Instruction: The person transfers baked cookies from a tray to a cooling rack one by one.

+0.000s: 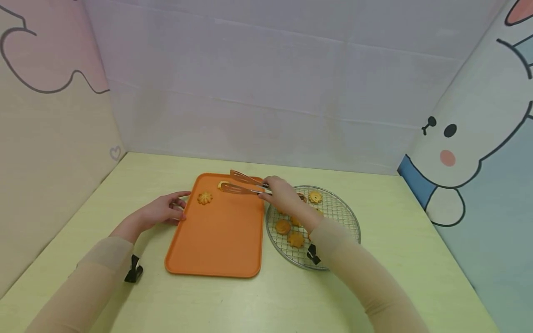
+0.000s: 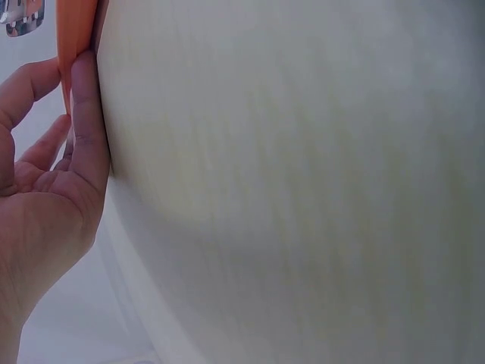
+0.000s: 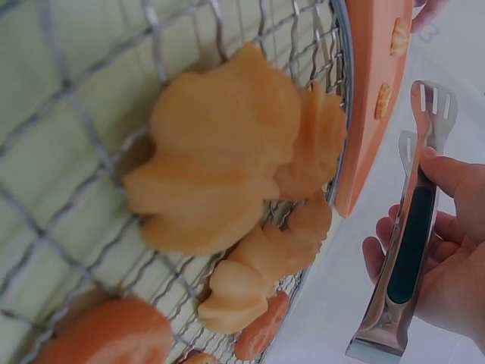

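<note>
My right hand (image 1: 281, 190) grips a pair of metal tongs (image 1: 238, 189) with slotted orange-brown heads and dark green grips (image 3: 413, 246). The heads are spread apart over the far part of an orange tray (image 1: 220, 240). Near them a pale cookie (image 1: 222, 184) lies on the tray, partly covered by the tongs. A second, flower-shaped cookie (image 1: 204, 198) lies towards the tray's far left. My left hand (image 1: 164, 210) touches the left rim, thumb and index finger spread along it; in the left wrist view the fingertips meet the orange edge.
Right of the tray stands a round wire rack (image 1: 343, 222) with several cookies (image 1: 296, 239), some hidden under my right forearm. Both sit on a pale yellow table (image 1: 395, 259). A light wall (image 1: 266, 92) closes off the back, with cartoon-printed panels at the sides.
</note>
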The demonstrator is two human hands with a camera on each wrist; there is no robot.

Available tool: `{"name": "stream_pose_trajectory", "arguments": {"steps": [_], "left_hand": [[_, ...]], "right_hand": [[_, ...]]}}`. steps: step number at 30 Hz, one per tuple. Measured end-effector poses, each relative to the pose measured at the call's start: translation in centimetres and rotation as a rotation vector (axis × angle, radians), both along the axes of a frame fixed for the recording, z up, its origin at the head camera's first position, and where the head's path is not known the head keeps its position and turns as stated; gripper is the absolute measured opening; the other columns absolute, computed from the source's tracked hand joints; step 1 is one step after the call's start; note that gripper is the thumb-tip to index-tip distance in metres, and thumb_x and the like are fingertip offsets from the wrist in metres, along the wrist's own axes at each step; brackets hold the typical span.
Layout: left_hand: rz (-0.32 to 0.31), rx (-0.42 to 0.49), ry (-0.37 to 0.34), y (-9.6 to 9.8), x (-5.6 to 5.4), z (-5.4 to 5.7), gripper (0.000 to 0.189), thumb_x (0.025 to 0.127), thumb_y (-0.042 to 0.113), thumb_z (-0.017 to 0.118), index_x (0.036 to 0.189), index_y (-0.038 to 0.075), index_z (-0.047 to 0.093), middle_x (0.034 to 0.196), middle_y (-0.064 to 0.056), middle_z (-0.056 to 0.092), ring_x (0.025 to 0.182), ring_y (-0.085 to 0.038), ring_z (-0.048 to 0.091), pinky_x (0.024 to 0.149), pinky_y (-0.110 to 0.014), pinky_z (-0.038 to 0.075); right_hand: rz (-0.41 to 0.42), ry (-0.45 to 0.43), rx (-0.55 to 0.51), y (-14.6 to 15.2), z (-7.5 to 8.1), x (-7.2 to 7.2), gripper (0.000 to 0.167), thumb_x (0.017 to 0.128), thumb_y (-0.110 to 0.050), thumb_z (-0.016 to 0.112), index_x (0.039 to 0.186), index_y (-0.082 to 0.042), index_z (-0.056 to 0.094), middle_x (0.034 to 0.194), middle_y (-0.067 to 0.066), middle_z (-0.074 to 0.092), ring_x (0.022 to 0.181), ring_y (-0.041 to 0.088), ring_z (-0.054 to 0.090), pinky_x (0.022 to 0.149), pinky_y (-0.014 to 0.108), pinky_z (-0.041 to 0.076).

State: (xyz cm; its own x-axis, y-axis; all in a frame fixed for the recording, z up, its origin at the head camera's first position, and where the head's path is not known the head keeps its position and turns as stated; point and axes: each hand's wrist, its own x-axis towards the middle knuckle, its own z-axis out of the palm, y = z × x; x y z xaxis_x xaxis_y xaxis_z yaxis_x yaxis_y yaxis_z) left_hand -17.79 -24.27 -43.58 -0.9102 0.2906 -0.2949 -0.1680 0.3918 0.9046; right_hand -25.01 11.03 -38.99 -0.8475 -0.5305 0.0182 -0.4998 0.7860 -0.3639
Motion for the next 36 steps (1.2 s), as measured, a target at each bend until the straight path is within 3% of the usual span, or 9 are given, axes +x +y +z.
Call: {"name": "stream_pose_trajectory", "arguments": {"steps": [10,19,36], "left_hand": [[-0.001,0.003,0.003,0.1,0.4,0.7,0.08,0.086,0.004,0.064,0.15,0.004,0.017,0.117,-0.019,0.038,0.089,-0.019,0.054,0.076,-0.03,0.054],[-0.002,-0.002,0.009,0.0,0.9,1.5,0.08,0.086,0.004,0.065,0.15,0.003,0.017,0.117,-0.021,0.038,0.09,-0.02,0.053,0.076,-0.03,0.054],[0.0,-0.015,0.005,-0.3,0.5,1.0,0.08,0.086,0.006,0.066,0.15,0.005,0.018,0.116,-0.019,0.039,0.09,-0.02,0.053,0.076,-0.03,0.054]], "right_hand": [[-0.012,-0.025,0.039,-1.5,-0.6,-0.5,0.042,0.091,-0.031,0.062,0.123,-0.004,0.055,0.108,0.009,0.058,0.091,0.021,0.058,0.075,0.034,0.049],[-0.042,-0.059,0.042,-2.6,-0.9,-1.0,0.043,0.091,-0.035,0.061,0.122,-0.006,0.056,0.108,0.009,0.058,0.089,0.02,0.058,0.072,0.033,0.05],[-0.024,-0.058,0.082,-3.6,-1.3,-1.9,0.042,0.093,-0.035,0.058,0.125,-0.009,0.054,0.12,0.008,0.058,0.098,0.02,0.059,0.081,0.034,0.05]]}}
